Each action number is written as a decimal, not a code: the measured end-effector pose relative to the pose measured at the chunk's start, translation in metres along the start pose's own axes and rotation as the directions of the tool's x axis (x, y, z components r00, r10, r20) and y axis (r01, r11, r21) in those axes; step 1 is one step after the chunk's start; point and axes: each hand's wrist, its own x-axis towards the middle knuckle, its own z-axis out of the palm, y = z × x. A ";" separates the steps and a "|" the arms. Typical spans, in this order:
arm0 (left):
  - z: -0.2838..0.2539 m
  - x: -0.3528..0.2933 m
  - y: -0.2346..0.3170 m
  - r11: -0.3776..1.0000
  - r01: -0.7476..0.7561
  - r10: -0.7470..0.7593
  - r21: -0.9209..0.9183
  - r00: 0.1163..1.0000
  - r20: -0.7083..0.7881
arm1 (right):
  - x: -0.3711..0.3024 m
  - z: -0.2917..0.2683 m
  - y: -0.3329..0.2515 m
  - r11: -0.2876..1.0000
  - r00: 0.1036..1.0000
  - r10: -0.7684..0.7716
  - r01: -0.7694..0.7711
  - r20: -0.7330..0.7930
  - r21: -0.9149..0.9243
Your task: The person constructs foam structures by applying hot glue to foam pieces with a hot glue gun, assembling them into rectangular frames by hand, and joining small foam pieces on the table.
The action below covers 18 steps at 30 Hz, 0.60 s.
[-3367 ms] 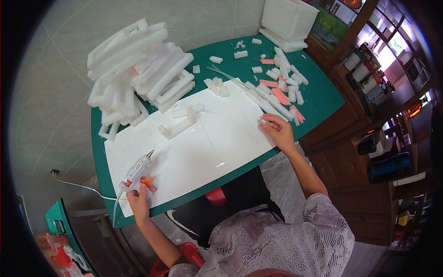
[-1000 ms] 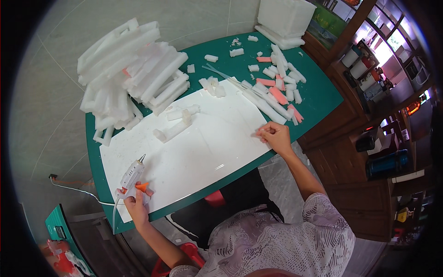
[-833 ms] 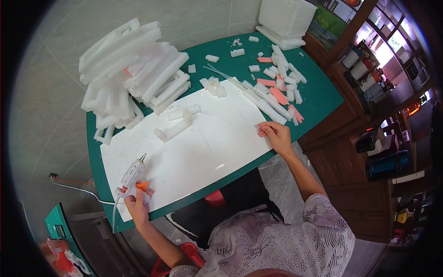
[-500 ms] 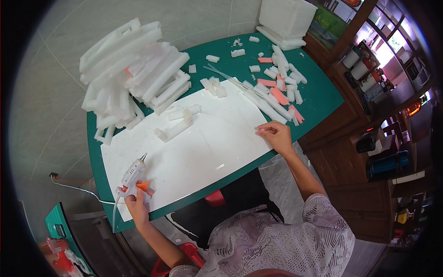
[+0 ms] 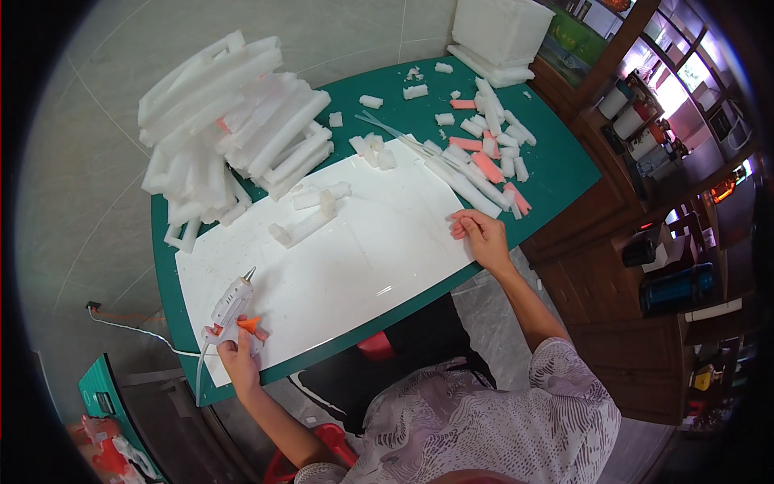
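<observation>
My left hand [image 5: 239, 363], at the near left edge of the white board [image 5: 363, 266], is closed round the handle of a white glue gun [image 5: 230, 303] with an orange trigger. The gun's metal nozzle points up and away, above the board. At the board's right edge, my right hand [image 5: 484, 239] has its fingers curled in toward the thumb, with nothing visible in them. A U-shaped piece of white foam [image 5: 305, 232] lies mid-board, and a short foam strip [image 5: 316, 197] is just behind it. Farther back sits a small cluster of foam blocks [image 5: 374, 152].
A tall stack of white foam frames [image 5: 234, 121] fills the table's left back. White and pink foam pieces [image 5: 488, 167] lie at the right, beside clear glue sticks [image 5: 387, 129]. Foam blocks [image 5: 500, 36] stand at the far corner. A white cord [image 5: 153, 332] runs off left.
My right hand's fingers have shifted from a fingertip pinch to a looser curl, at nearly the same place. The left hand and glue gun have stayed put.
</observation>
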 end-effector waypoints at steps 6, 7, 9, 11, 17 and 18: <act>0.006 -0.001 0.005 1.000 0.010 -0.010 0.002 0.999 -0.033 | -0.002 0.001 -0.007 0.998 0.999 -0.043 0.043 -0.002 -0.041; 0.008 -0.001 0.007 1.000 0.000 0.000 0.001 1.000 -0.022 | -0.002 0.000 -0.007 0.997 1.000 -0.014 0.013 -0.002 -0.079; 0.008 -0.001 0.007 1.000 -0.009 0.009 0.000 1.000 -0.011 | -0.004 0.000 -0.007 0.996 1.000 -0.007 0.007 -0.004 -0.084; 0.006 -0.001 0.004 1.000 -0.011 0.011 -0.011 1.000 -0.014 | -0.004 0.000 -0.007 0.996 1.000 0.000 0.000 -0.005 -0.087; 0.006 -0.001 0.004 1.000 -0.020 0.020 -0.015 1.000 -0.021 | -0.003 0.002 -0.006 0.982 0.997 0.069 -0.071 -0.018 -0.175; 0.007 -0.001 0.005 1.000 -0.020 0.019 -0.016 1.000 -0.021 | -0.003 0.002 -0.007 0.985 0.993 0.115 -0.117 -0.026 -0.125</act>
